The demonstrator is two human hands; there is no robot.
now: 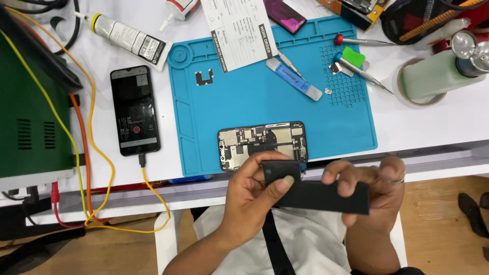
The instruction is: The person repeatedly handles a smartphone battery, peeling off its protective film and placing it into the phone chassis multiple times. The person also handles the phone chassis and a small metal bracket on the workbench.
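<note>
mostly white table (433,117) fills the view, green box (25,102) at the far left edge with yellow and orange cables (89,132) trailing off it toward the table's near edge. blue mat (254,97) sits in the middle of the table. on its near edge lies an opened phone (254,140), back off, boards showing, just beyond the hands. left of the mat a second phone (134,109) lies screen up, lit dim with a red dot, cable plugged in its near end. paper form (237,30) overlaps the mat's far edge. glue tube (130,38) lies far left of the mat. green bottle with metal pump top (438,71) stands at the right, inside a tape roll. on the mat: blue pry tool (293,77), screwdriver with red cap (361,42), another with blue cap (359,69), small green block (354,56), small black bracket (204,77).

left hand (249,196) and right hand (372,186) are both in front of the table edge, over the lap, together holding a flat black strip (316,192). left fingers curl round its left end, thumb (282,186) pressed on top. right fingers closed pinching the right end, ring on one finger. strip is level, clear of the table, just near of the opened phone.
</note>
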